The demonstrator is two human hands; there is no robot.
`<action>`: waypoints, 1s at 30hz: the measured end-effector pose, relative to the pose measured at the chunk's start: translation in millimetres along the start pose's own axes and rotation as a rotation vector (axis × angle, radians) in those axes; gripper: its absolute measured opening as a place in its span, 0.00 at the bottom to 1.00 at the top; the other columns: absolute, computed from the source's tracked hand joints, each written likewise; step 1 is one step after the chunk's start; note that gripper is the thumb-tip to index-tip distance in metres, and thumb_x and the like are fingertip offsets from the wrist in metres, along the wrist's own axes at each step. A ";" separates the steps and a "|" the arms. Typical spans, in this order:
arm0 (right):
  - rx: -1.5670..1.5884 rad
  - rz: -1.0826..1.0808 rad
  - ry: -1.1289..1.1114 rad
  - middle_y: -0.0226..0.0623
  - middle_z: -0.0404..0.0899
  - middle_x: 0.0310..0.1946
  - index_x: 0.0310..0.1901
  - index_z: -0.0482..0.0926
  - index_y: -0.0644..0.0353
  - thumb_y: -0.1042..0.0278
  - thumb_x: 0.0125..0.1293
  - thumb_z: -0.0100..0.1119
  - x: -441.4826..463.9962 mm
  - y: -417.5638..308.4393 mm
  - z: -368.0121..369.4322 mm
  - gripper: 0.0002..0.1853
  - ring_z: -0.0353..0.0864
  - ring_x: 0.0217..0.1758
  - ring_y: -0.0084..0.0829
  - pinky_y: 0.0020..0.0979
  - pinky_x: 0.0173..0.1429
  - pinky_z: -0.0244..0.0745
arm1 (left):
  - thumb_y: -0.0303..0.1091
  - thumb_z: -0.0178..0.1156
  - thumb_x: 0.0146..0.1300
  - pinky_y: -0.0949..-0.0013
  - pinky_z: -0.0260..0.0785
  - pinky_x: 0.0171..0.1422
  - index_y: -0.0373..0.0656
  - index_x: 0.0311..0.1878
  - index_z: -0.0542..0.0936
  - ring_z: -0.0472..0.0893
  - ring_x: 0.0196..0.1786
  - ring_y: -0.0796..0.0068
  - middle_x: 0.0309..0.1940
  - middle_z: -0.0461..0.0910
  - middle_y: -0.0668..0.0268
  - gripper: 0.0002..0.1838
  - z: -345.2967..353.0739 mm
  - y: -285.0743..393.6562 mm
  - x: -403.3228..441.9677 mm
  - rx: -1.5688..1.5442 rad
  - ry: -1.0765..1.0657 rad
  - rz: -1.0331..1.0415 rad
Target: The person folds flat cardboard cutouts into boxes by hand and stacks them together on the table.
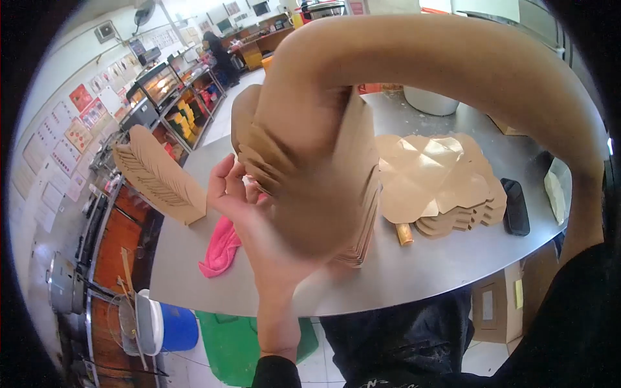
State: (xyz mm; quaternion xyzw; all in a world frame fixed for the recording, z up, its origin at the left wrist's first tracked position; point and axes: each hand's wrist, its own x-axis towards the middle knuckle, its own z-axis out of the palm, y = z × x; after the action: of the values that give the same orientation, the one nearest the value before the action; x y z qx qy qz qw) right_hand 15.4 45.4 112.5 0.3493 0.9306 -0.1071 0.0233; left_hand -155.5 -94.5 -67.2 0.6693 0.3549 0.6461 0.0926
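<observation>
In the middle, my left hand (255,220) curls its fingers against the side of a brown cardboard food box (346,213), whose front is smeared by motion. My right arm arches over from the right, and my right hand (307,123) points down onto the same brown card. Blur and the card hide the right fingers. Layered flaps (265,158) stick out between the two hands. Thin edges of several stacked cardboard pieces (365,242) show below and to the right of the box.
A nested row of folded cardboard boxes (158,174) stands left on the steel table (213,294). A pink cloth (222,249) lies nearby. Rightward are flat box blanks (440,174), a small golden-brown roll (404,234) and a black phone (515,207). A white bucket (430,101) stands behind.
</observation>
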 end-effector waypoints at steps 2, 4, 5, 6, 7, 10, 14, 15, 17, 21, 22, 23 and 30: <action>0.000 0.000 0.078 0.41 0.84 0.31 0.46 0.85 0.62 0.57 0.74 0.59 -2.8 4.7 5.9 0.15 0.88 0.39 0.29 0.34 0.45 0.82 | 0.37 0.85 0.40 0.58 0.66 0.74 0.42 0.77 0.46 0.69 0.71 0.55 0.70 0.60 0.47 0.67 5.9 0.2 0.7 -0.034 -0.014 -0.001; 0.002 0.002 0.171 0.41 0.84 0.30 0.46 0.85 0.61 0.56 0.74 0.59 -8.6 10.7 11.5 0.16 0.88 0.38 0.29 0.34 0.44 0.82 | 0.36 0.84 0.43 0.57 0.60 0.77 0.41 0.79 0.44 0.65 0.74 0.56 0.73 0.58 0.48 0.67 9.5 -8.0 -3.6 -0.113 -0.012 -0.037; 0.001 0.011 0.228 0.41 0.84 0.30 0.45 0.85 0.61 0.56 0.74 0.59 -13.9 10.6 14.4 0.16 0.88 0.38 0.30 0.35 0.44 0.81 | 0.35 0.83 0.45 0.56 0.57 0.79 0.40 0.80 0.43 0.64 0.75 0.56 0.74 0.58 0.49 0.67 10.8 -13.8 -6.0 -0.158 -0.009 -0.054; 0.008 0.015 0.312 0.41 0.84 0.29 0.45 0.85 0.61 0.55 0.73 0.59 -20.5 11.5 17.1 0.16 0.88 0.38 0.30 0.35 0.44 0.81 | 0.35 0.83 0.47 0.56 0.54 0.81 0.39 0.81 0.41 0.62 0.77 0.57 0.75 0.57 0.49 0.68 12.2 -20.2 -8.9 -0.209 0.002 -0.075; 0.002 0.015 0.410 0.41 0.84 0.29 0.45 0.85 0.60 0.55 0.73 0.59 -25.6 9.8 19.4 0.16 0.88 0.38 0.30 0.35 0.44 0.81 | 0.34 0.82 0.48 0.56 0.52 0.82 0.39 0.81 0.41 0.61 0.77 0.57 0.75 0.56 0.49 0.68 13.0 -25.6 -13.1 -0.242 0.013 -0.090; -0.007 -0.028 0.875 0.42 0.84 0.28 0.44 0.85 0.60 0.54 0.73 0.59 -47.9 8.3 29.9 0.16 0.89 0.37 0.31 0.36 0.43 0.81 | 0.34 0.82 0.51 0.56 0.47 0.84 0.38 0.83 0.40 0.58 0.79 0.59 0.77 0.56 0.51 0.67 11.7 -43.4 -35.1 -0.345 -0.002 -0.166; 0.103 -0.086 1.110 0.42 0.83 0.26 0.43 0.85 0.59 0.53 0.73 0.58 -115.1 3.9 92.0 0.16 0.89 0.36 0.32 0.38 0.42 0.81 | 0.32 0.81 0.53 0.57 0.52 0.83 0.38 0.82 0.44 0.61 0.78 0.60 0.76 0.59 0.53 0.63 6.9 -65.4 -66.1 -0.055 -0.149 -0.036; 0.127 -0.036 0.915 0.43 0.83 0.26 0.43 0.85 0.58 0.52 0.73 0.58 -128.2 12.1 125.0 0.17 0.89 0.36 0.33 0.38 0.42 0.81 | 0.31 0.81 0.54 0.57 0.55 0.81 0.37 0.82 0.47 0.64 0.77 0.60 0.74 0.62 0.54 0.61 6.1 -69.0 -69.6 -0.098 -0.158 -0.100; -0.183 0.374 0.244 0.40 0.84 0.53 0.62 0.80 0.55 0.58 0.64 0.70 -162.3 6.8 175.0 0.25 0.85 0.55 0.43 0.45 0.57 0.80 | 0.29 0.80 0.55 0.57 0.62 0.78 0.37 0.80 0.52 0.69 0.74 0.60 0.71 0.67 0.55 0.56 1.1 -70.6 -62.9 -0.148 -0.201 -0.107; -0.059 0.110 0.289 0.42 0.82 0.50 0.51 0.81 0.55 0.57 0.63 0.70 -188.0 85.7 270.7 0.18 0.83 0.52 0.53 0.49 0.58 0.77 | 0.37 0.82 0.51 0.54 0.64 0.75 0.33 0.77 0.53 0.72 0.69 0.57 0.68 0.67 0.51 0.57 1.8 -86.9 -49.8 -0.024 -0.136 -0.074; -0.014 0.240 0.144 0.44 0.82 0.45 0.46 0.82 0.58 0.59 0.64 0.69 -194.4 77.1 252.6 0.14 0.82 0.50 0.55 0.49 0.55 0.76 | 0.37 0.82 0.51 0.54 0.64 0.75 0.33 0.77 0.53 0.72 0.69 0.57 0.68 0.67 0.51 0.57 9.9 -75.2 -51.0 -0.018 -0.136 -0.062; 0.041 0.371 0.007 0.46 0.82 0.41 0.41 0.82 0.60 0.61 0.65 0.67 -199.6 74.6 244.2 0.11 0.82 0.47 0.56 0.49 0.53 0.76 | 0.33 0.80 0.54 0.56 0.62 0.77 0.34 0.75 0.57 0.70 0.71 0.60 0.70 0.67 0.54 0.51 20.2 -56.2 -57.0 0.086 0.041 0.163; 0.163 0.171 0.237 0.45 0.84 0.41 0.37 0.81 0.62 0.65 0.67 0.61 -221.9 83.0 226.1 0.08 0.84 0.48 0.51 0.46 0.56 0.76 | 0.29 0.66 0.66 0.55 0.74 0.65 0.34 0.61 0.78 0.79 0.61 0.41 0.63 0.78 0.45 0.22 89.3 16.3 -79.4 0.290 -0.483 0.542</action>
State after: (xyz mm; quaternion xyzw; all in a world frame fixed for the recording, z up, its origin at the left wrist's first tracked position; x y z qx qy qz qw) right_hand 230.2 -85.6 -97.2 0.4384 0.8818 -0.1381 -0.1059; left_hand -59.7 -123.7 -134.4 0.8779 0.2209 0.4139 -0.0962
